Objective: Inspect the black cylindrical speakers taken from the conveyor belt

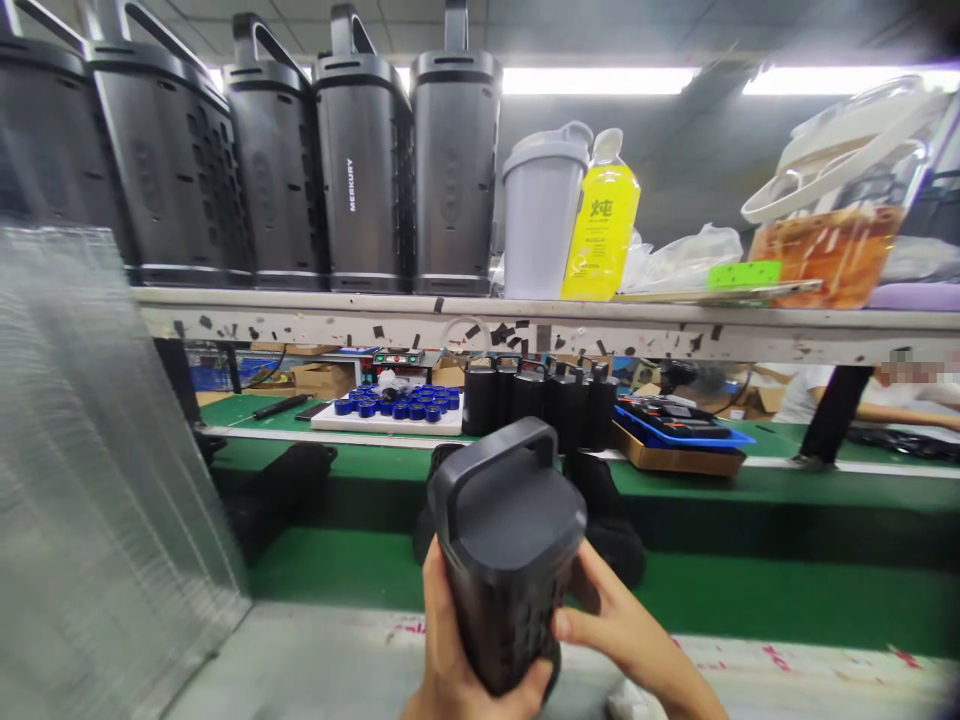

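A black portable speaker [510, 530] with a carry handle on top is held up in front of me, tilted, above the bench edge. Around its left side and lower front wrap the fingers of my left hand [454, 655], thumb on the perforated face. My right hand [622, 630] grips the right side, thumb against the holes. The speaker's base is partly hidden by my hands. Directly behind it, dark bulky shapes [611, 520] lie on the green belt, partly covered by the speaker.
Overhead, a shelf [337, 312] bears several larger black speakers [367, 180], a grey cup [544, 215], a yellow bottle [604, 230] and a clear jug [840, 230]. Bubble wrap [97, 480] stands at left. Farther back are blue round parts [401, 408], a blue tray [705, 432] and a person's arm [900, 412].
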The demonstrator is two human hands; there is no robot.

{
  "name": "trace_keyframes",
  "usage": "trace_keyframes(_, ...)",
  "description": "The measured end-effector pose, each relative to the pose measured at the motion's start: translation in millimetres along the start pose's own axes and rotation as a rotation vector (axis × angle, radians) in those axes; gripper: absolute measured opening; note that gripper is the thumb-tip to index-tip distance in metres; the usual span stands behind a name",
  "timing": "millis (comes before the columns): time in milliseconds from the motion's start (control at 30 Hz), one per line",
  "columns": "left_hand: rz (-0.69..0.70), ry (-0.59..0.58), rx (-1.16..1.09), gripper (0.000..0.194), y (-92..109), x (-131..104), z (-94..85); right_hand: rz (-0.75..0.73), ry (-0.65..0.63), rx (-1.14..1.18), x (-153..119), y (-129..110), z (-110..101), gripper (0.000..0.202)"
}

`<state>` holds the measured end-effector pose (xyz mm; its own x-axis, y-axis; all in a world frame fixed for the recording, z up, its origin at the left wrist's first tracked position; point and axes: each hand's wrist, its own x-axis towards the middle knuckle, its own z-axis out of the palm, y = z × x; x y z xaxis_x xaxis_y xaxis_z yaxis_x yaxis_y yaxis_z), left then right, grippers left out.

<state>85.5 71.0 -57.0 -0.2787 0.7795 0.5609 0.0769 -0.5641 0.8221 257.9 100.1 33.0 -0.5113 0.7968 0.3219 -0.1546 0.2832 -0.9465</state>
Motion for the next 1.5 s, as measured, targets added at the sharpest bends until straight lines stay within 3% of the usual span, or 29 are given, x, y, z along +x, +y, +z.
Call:
trace_keyframes(67,0.196,0.160,0.220,0.106,19,6,6.9,-0.010,0.026,-0.052,0,-2,8,0.099)
trace_keyframes(100,0.299,0.213,0.327,0.100,26,10,9.2,-0.012,0.035,-0.051,1,-2,15,0.110)
trace_keyframes(167,0.473,0.242,0.497,0.086,35,15,11.2,-0.016,0.087,-0.021,4,1,35,0.141)
trace_keyframes(233,0.583,0.218,0.605,0.082,37,19,10.9,-0.020,0.193,0.034,9,5,54,0.153)
trace_keyframes(333,0.643,0.185,0.653,0.092,36,19,12.0,-0.077,0.313,0.088,12,3,67,0.125)
trace_keyframes(433,0.646,0.206,0.537,0.091,42,20,13.4,-0.146,0.289,0.127,10,-8,57,0.115)
trace_keyframes(533,0.509,0.233,0.185,0.063,64,27,4.8,-0.171,0.116,0.103,5,-20,38,0.117)
trace_keyframes(667,0.048,0.270,-0.212,0.040,108,48,-23.0,-0.111,-0.133,-0.066,2,-24,26,0.113)
trace_keyframes(767,-0.218,0.050,-0.302,0.045,130,65,-45.2,-0.039,-0.261,-0.083,5,-13,36,0.118)
trace_keyframes(867,-0.351,-0.155,-0.262,0.047,131,79,-65.8,-0.011,-0.289,-0.035,8,0,53,0.117)
trace_keyframes(1000,-0.544,-0.219,-0.390,0.069,115,87,-83.7,0.041,-0.246,-0.159,7,3,74,0.118)
trace_keyframes(1100,-0.496,-0.261,-0.505,0.095,104,88,-88.5,0.118,-0.212,-0.245,4,0,79,0.124)
trace_keyframes(1167,-0.385,-0.349,-0.387,0.102,101,87,-90.9,0.192,-0.220,-0.255,1,2,75,0.136)
trace_keyframes(1233,-0.314,-0.479,-0.213,0.106,103,86,-93.4,0.244,-0.245,-0.246,-3,7,67,0.136)
trace_keyframes(1300,-0.302,-0.571,-0.099,0.109,109,84,-93.9,0.209,-0.198,-0.178,-5,10,55,0.119)
trace_keyframes(1367,-0.314,-0.601,-0.048,0.110,118,80,-90.6,0.135,-0.036,-0.130,-3,4,44,0.096)
trace_keyframes(1433,-0.309,-0.615,0.028,0.112,129,73,-83.4,0.091,0.140,-0.186,4,-16,38,0.075)
trace_keyframes(1500,-0.301,-0.643,0.085,0.113,138,66,-74.0,0.084,0.151,-0.345,13,-45,38,0.060)
